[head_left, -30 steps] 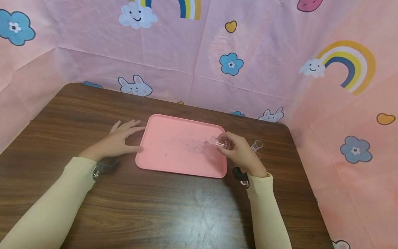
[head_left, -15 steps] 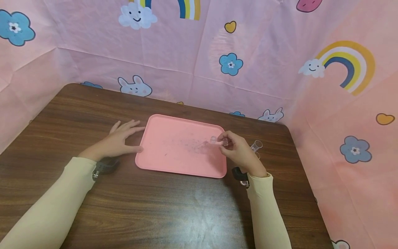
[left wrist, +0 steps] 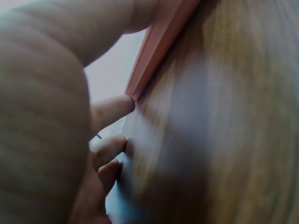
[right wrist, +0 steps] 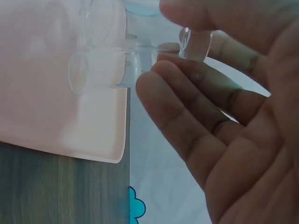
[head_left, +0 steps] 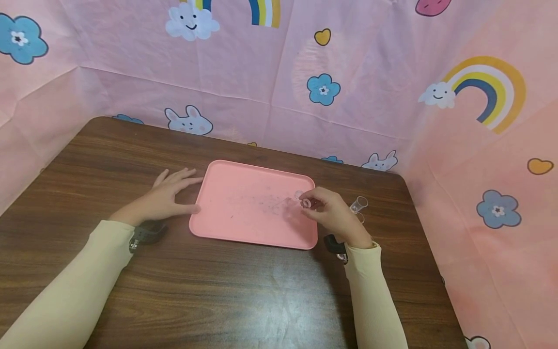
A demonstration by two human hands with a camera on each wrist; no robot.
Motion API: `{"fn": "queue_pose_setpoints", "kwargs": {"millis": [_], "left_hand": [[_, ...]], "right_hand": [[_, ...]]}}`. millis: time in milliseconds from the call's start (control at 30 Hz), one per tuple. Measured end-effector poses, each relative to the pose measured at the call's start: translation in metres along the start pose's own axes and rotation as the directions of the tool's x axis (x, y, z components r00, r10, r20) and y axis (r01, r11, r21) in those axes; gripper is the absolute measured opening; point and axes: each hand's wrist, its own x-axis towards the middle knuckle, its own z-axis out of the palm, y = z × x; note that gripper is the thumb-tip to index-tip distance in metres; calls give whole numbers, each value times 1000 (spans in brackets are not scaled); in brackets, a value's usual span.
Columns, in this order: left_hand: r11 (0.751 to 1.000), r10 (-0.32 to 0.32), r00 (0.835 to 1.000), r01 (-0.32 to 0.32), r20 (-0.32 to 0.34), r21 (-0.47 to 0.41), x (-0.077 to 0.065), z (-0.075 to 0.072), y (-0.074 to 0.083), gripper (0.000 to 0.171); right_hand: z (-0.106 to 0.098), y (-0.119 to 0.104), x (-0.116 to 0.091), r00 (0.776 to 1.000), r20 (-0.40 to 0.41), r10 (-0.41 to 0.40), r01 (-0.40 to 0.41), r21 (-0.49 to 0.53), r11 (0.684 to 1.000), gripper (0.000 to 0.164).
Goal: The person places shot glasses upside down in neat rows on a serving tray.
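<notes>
**Work Status: Partway, by Remote Reading**

From my station, the head view shows patterned pink fabric (head_left: 261,63) behind a dark wood-grain table (head_left: 196,300). On the table lies a pink tray (head_left: 213,220), low-rimmed, with faint dark marks (head_left: 270,203) near its middle.

I read the hand states as follows. Left hand (head_left: 163,198): fingers spread wide, thumb touching the tray's left rim, nothing held that I can see. Right hand (head_left: 335,215): a narrow pinch of thumb and fingers on a clear vessel (head_left: 306,203), located over the tray's right end.

I judge the work to be partway. Done: the clear vessel is in the grip and over the tray. I cannot confirm whether it touches the tray floor. Left: it is not yet released. A second vessel (head_left: 359,204) is on the table, outside the tray, just beyond the right hand; a further clear rim (head_left: 361,218) shows beside it, partly hidden.

Appearance: the held vessel is colourless and see-through, with a round rim. In the right wrist view, clear outlines overlap; I cannot tell whether they belong to one piece or two.
</notes>
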Motion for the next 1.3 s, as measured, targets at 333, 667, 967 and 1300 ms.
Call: {"fn": "queue_pose_setpoints", "kwargs": {"millis": [333,667,967,1300], "left_hand": [[1000,-8,1000,8,11,0,0,-1,2,84],[1000,-8,1000,8,9,-5,0,-1,3,84],[1000,-5,1000,5,3,-4,1,2,2,83],[1000,12,1000,-12,-18,3,0,2,-1,76]], "right_hand": [[10,0,2,995,76,61,-50,-139,989,16],[17,1,2,990,115,79,-62,-141,988,12],[6,-4,0,988,110,109,-91,-151,984,27],[-58,-8,-16,993,-23,112,-114,-188,976,32]]}}
